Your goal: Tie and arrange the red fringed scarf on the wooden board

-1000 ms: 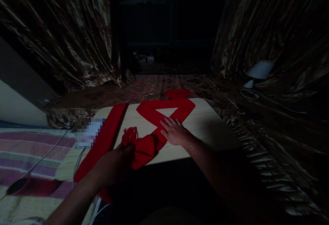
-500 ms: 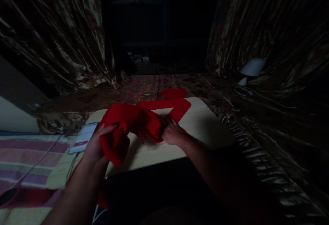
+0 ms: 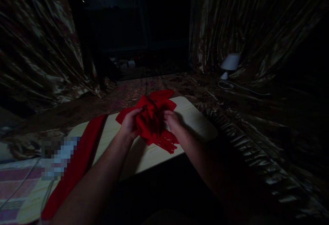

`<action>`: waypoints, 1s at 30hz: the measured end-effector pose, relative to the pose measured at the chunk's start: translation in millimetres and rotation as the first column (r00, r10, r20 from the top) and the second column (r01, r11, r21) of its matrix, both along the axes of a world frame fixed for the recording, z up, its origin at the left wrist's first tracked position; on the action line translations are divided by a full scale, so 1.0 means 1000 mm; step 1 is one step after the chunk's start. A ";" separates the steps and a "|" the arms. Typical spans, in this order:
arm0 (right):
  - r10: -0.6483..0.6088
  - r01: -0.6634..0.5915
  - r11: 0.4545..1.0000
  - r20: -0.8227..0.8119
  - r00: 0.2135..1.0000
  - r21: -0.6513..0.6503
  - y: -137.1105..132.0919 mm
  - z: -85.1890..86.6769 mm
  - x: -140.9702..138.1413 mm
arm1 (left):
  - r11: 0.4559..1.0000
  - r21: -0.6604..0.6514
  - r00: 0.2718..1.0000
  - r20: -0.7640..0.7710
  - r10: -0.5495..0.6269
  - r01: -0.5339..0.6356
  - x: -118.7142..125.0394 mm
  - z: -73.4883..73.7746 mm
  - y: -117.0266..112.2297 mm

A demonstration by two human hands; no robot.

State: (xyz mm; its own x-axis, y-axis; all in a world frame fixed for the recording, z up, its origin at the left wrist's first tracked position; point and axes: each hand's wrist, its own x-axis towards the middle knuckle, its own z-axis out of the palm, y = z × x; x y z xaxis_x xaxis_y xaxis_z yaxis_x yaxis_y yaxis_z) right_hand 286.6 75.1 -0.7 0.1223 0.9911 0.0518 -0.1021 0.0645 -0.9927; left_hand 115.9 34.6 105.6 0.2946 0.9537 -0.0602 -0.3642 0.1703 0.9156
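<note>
A red scarf [image 3: 149, 120] with a fringed end is bunched up between my two hands above a light wooden board [image 3: 197, 122]. My left hand [image 3: 130, 124] grips its left side, thumb on top and the other fingers hidden behind the cloth. On the right side my right hand [image 3: 171, 120] is closed on the folds, its fingertips partly lost in shadow. The fringe hangs down toward the board's near edge. Another red length of cloth lies across the board's left part, beside my left forearm; whether it joins the bunch cannot be seen.
A pixelated patch [image 3: 60, 158] covers something on the board's left end. Striped cloth [image 3: 17, 184] lies at lower left. A small white lamp [image 3: 230, 62] with a cord stands at back right. Patterned curtains [image 3: 41, 36] frame a dark window; fringed fabric [image 3: 244, 156] runs along the right.
Both hands have come closer together, gathering the red scarf into a tighter bunch. A red strip now lies across the board's left part. The view has shifted to the right.
</note>
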 end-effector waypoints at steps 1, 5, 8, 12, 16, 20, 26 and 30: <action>-0.105 0.103 0.994 -0.060 0.993 -0.035 0.002 0.002 0.010 | 0.999 -0.024 0.995 -0.090 -0.041 0.039 0.004 -0.005 0.003; -0.366 0.366 0.930 0.002 0.930 -0.003 -0.002 0.015 0.038 | 0.995 0.094 0.835 -0.549 0.028 0.029 0.003 -0.029 0.006; -0.347 0.320 0.936 0.220 0.912 0.148 -0.021 0.025 0.041 | 0.918 0.397 0.613 -0.724 0.318 -0.006 -0.017 -0.051 0.002; -0.151 -0.032 0.964 0.638 0.755 0.266 -0.062 0.031 0.030 | 0.831 0.526 0.423 -0.805 0.416 0.184 -0.047 -0.084 -0.010; -0.022 -0.235 0.962 0.895 0.446 0.140 -0.083 0.030 0.023 | 0.694 0.558 0.293 -0.830 0.474 0.456 -0.059 -0.116 -0.019; -0.034 -0.244 0.959 0.917 0.397 0.142 -0.070 0.029 0.029 | 0.573 0.595 0.217 -0.776 0.592 0.563 -0.059 -0.132 -0.019; -0.149 -0.008 0.981 0.785 0.602 0.193 -0.031 0.052 0.073 | 0.531 0.642 0.230 -0.730 0.643 0.554 -0.058 -0.135 -0.017; -0.372 0.253 0.926 0.790 0.487 0.280 -0.010 0.073 0.126 | 0.586 0.607 0.217 -0.771 0.599 0.537 -0.056 -0.131 -0.018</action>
